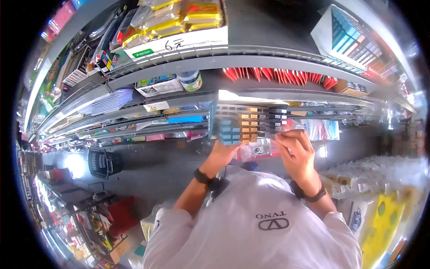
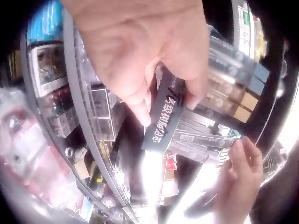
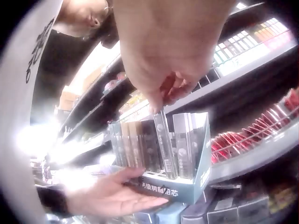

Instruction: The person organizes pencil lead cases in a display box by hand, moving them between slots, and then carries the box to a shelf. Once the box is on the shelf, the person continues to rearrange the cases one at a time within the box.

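A teal display box (image 3: 189, 193) holds upright clear tubes with blue, tan and black caps, standing in rows. My left hand (image 1: 224, 154) holds the box from below; in the left wrist view that hand (image 2: 149, 51) has its thumb and fingers on either side of the dark printed front panel (image 2: 164, 112). Between thumb and fingertips my right hand (image 3: 170, 56) pinches the top of one clear tube (image 3: 165, 144), which stands tilted and raised above its neighbours. In the head view the right hand (image 1: 299, 157) is at the box's right side.
Wire-edged shelves (image 1: 268, 62) run across in front, with a white carton of yellow packets (image 1: 179, 40), red hanging packets (image 1: 277, 76) and a striped box (image 1: 349, 38). A dark basket (image 1: 104, 163) is on the floor at left. Plastic-wrapped goods (image 1: 380, 175) lie at right.
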Available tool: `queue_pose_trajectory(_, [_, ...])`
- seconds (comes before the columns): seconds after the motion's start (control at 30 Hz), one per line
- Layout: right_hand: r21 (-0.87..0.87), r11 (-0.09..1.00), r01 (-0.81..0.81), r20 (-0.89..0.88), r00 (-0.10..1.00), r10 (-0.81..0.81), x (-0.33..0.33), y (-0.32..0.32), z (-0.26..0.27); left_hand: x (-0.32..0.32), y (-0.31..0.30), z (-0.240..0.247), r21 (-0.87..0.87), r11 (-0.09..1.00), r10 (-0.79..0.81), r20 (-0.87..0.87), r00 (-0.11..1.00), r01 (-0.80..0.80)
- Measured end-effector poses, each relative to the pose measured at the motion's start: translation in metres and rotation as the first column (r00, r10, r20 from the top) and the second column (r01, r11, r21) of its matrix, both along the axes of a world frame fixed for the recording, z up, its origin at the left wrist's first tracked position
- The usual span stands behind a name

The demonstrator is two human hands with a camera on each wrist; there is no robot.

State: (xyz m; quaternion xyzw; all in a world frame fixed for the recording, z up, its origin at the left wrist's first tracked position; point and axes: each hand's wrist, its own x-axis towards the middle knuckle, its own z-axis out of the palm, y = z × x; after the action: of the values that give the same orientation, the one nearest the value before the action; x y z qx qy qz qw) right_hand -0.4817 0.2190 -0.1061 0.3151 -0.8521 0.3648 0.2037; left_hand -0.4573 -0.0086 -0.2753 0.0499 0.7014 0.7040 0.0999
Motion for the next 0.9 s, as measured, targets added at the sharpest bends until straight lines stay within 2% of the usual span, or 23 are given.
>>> queue_pose_trajectory(0.07, [0.027,1.0,-0.004,-0.011,1.0,0.005,-0.002,-0.013,-0.001,0.0,-0.008,-0.015,0.327,0.943,0.026,0.1,0.995,-0.057])
queue_pose_trajectory(0.13, [0.073,0.997,0.006,-0.021,1.0,-0.005,-0.003,-0.023,-0.001,-0.001,-0.016,-0.017,0.629,0.763,-0.041,0.279,0.959,-0.15])
queue_pose_trajectory(0.2, [0.1,0.995,0.022,-0.027,0.999,-0.019,-0.003,-0.031,-0.001,-0.008,-0.018,-0.023,0.316,0.948,-0.011,0.159,0.987,-0.04])
queue_pose_trajectory(0.27, [0.109,0.993,0.037,-0.024,0.999,-0.034,-0.002,-0.037,-0.001,-0.015,-0.018,-0.027,0.282,0.959,-0.017,0.134,0.991,-0.022])
queue_pose_trajectory(0.33, [0.119,0.992,0.049,0.01,0.999,-0.051,0.0,-0.041,0.0,-0.017,-0.016,-0.025,0.547,0.832,-0.035,0.22,0.975,-0.094])
queue_pose_trajectory(0.43, [0.122,0.991,0.048,0.068,0.996,-0.056,0.001,-0.041,0.004,-0.02,-0.012,-0.015,0.646,0.737,-0.034,0.33,0.943,-0.2])
queue_pose_trajectory(0.53, [0.108,0.994,0.02,0.125,0.992,-0.033,0.0,-0.035,0.006,-0.021,-0.013,0.004,0.767,0.595,-0.025,0.316,0.948,-0.24])
queue_pose_trajectory(0.63, [0.092,0.996,-0.021,0.152,0.988,0.006,-0.003,-0.029,0.006,-0.021,-0.013,0.003,0.801,0.549,0.025,0.271,0.962,-0.24])
queue_pose_trajectory(0.67, [0.087,0.996,-0.033,0.162,0.987,0.019,-0.002,-0.026,0.006,-0.021,-0.012,0.004,0.794,0.563,0.021,0.262,0.965,-0.228])
queue_pose_trajectory(0.73, [0.103,0.993,-0.052,0.152,0.988,0.036,-0.006,-0.02,0.005,-0.02,-0.006,0.014,0.745,0.59,0.049,0.351,0.935,-0.311])
queue_pose_trajectory(0.83, [0.113,0.992,-0.054,0.145,0.989,0.037,-0.011,-0.012,0.006,-0.018,-0.003,-0.001,0.628,0.729,0.051,0.348,0.936,-0.273])
queue_pose_trajectory(0.87, [0.115,0.992,-0.05,0.141,0.989,0.033,-0.014,-0.01,0.007,-0.017,-0.004,-0.01,0.531,0.821,0.055,0.294,0.954,-0.211])
queue_pose_trajectory(0.9, [0.117,0.992,-0.045,0.131,0.991,0.029,-0.016,-0.008,0.007,-0.016,-0.003,-0.009,0.54,0.818,0.043,0.284,0.958,-0.197])
